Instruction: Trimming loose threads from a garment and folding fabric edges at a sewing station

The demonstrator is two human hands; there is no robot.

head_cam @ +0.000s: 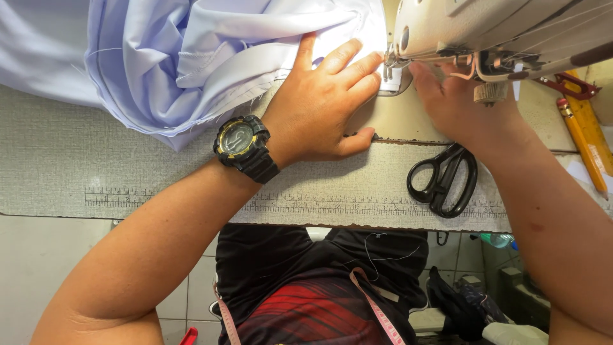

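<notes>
**Both hands at the needle of a sewing machine**

From the head view I see my left hand [325,102] lying flat, fingers spread wide and pressed palm-down on the pale lilac fabric [191,57], just beside the presser foot [387,69]. It grips nothing; it only pins the cloth to the bench [76,172]. A black wristwatch [241,142] with a yellow-ringed face sits on that wrist. My right hand [456,105] reaches in under the head of the cream sewing machine [485,29]; its fingertips are hidden there, so I cannot tell whether it is open or pinching. The fabric is bunched at the upper left of the bench, one edge running under my left hand to the needle area. Black scissors [444,182] lie closed on the bench just beside my right wrist. A yellow pencil [581,144] lies at the far right. A pink measuring tape [377,306] hangs down my dark shirt.
</notes>
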